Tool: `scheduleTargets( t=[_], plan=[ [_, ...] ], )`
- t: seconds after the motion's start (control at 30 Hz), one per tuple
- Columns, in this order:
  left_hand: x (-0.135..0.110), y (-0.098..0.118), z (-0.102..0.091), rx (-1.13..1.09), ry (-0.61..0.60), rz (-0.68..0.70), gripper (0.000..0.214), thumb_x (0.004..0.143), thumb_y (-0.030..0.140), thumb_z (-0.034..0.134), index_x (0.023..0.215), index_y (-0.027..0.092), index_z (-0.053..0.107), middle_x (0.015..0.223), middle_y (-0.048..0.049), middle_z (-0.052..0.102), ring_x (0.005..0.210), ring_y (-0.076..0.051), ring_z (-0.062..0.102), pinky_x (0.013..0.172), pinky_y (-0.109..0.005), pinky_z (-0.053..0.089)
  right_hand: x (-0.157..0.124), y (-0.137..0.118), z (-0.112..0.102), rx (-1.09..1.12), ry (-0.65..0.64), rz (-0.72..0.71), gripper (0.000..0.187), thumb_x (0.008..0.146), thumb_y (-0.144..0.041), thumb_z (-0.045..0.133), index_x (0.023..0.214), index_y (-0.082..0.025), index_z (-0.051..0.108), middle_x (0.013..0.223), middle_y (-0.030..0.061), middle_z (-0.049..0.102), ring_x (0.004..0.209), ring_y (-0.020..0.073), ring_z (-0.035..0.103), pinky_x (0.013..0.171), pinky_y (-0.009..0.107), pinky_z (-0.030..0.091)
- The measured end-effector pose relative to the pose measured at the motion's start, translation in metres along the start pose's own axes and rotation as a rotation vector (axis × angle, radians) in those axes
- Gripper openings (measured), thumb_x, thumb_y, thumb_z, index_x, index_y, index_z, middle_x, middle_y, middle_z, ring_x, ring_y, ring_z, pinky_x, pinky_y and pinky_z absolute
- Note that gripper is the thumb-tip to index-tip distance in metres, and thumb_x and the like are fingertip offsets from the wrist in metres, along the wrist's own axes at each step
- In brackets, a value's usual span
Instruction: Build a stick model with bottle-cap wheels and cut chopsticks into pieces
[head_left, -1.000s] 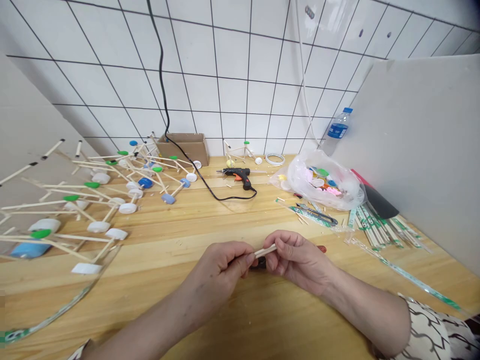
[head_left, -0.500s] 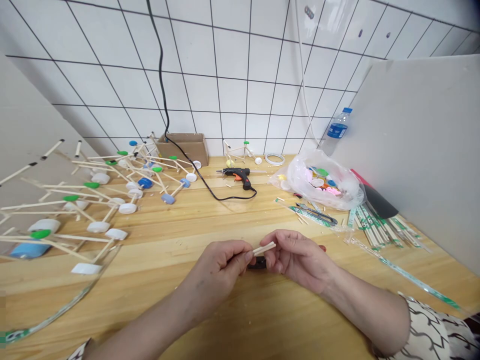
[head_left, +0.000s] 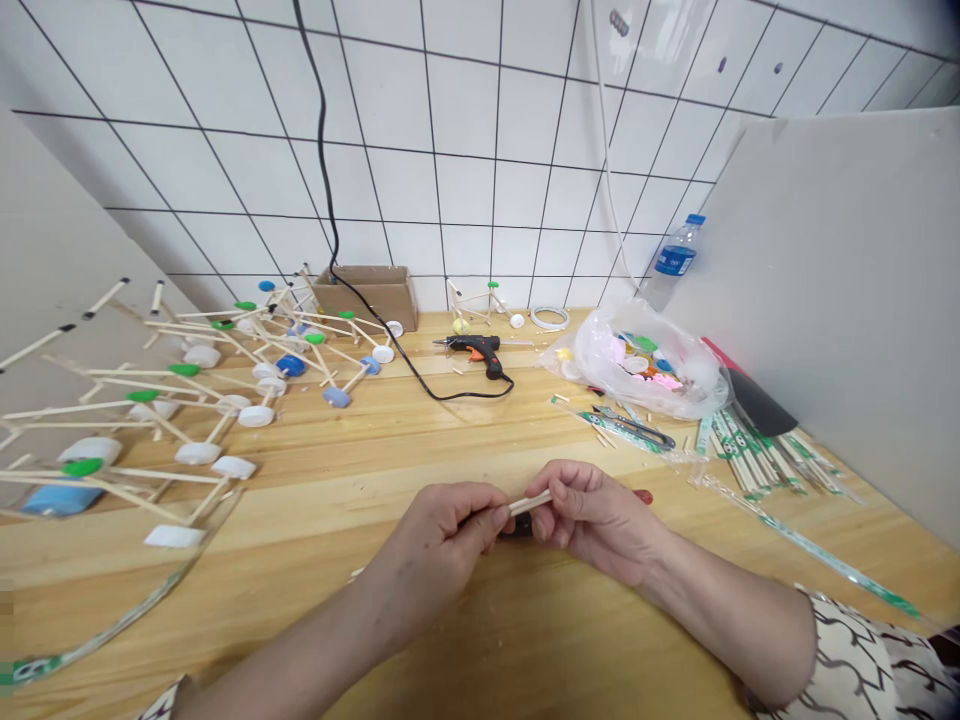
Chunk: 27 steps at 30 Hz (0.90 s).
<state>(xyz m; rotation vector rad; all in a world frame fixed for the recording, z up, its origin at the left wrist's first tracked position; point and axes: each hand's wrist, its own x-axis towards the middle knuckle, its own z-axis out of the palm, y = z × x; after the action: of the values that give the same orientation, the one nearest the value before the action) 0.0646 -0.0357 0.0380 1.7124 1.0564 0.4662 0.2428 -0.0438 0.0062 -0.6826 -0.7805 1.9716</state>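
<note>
Two short pale wooden sticks, lying side by side, run between my hands above the table. My left hand is closed around their left part, the thumb on top. At their right end, the thumb and fingers of my right hand pinch them. Below the sticks, a black object lies mostly hidden by my hands. A red piece shows behind my right hand; what it belongs to is hidden.
Stick frames with bottle-cap wheels crowd the left. A black glue gun with its cord lies ahead. To the right are a plastic bag of caps, thread snips, wrapped chopsticks and a water bottle.
My right thumb and fingers have closed on the sticks' right end, which stuck out free before. My left hand has barely moved.
</note>
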Motion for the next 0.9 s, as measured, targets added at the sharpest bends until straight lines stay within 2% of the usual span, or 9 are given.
scheduleTargets(
  t=[0.23,0.53,0.9],
  plan=[
    [0.0019,-0.0015,0.0003,-0.002,0.019,0.005,0.025,0.077,0.029,0.04,0.061,0.015,0.052,0.055,0.0037,0.038,0.056,-0.011,0.035,0.053,-0.022,0.027,0.0016,0.0024,-0.0032,-0.003,0.008,0.011,0.017,0.068,-0.027,0.073,0.074,-0.012,0.069,0.055,0.0031,0.065,0.046,0.0064,0.056,0.044,0.013,0.039],
    [0.0015,-0.0006,-0.0032,-0.017,0.015,0.009,0.027,0.079,0.032,0.039,0.061,0.015,0.052,0.057,0.0034,0.036,0.057,-0.011,0.034,0.054,-0.022,0.027,0.0007,-0.0071,0.0002,0.001,-0.009,0.042,0.023,0.075,-0.031,0.066,0.082,-0.009,0.068,0.06,0.0055,0.066,0.053,0.0091,0.059,0.049,0.016,0.043],
    [0.0007,-0.0025,-0.0008,0.016,0.025,0.028,0.025,0.079,0.03,0.04,0.062,0.016,0.053,0.057,0.0034,0.041,0.057,-0.011,0.037,0.055,-0.022,0.028,0.0005,-0.0011,-0.0021,-0.014,-0.01,0.024,0.014,0.073,-0.024,0.069,0.077,-0.011,0.068,0.058,0.004,0.066,0.048,0.0067,0.057,0.047,0.014,0.041]
  ],
)
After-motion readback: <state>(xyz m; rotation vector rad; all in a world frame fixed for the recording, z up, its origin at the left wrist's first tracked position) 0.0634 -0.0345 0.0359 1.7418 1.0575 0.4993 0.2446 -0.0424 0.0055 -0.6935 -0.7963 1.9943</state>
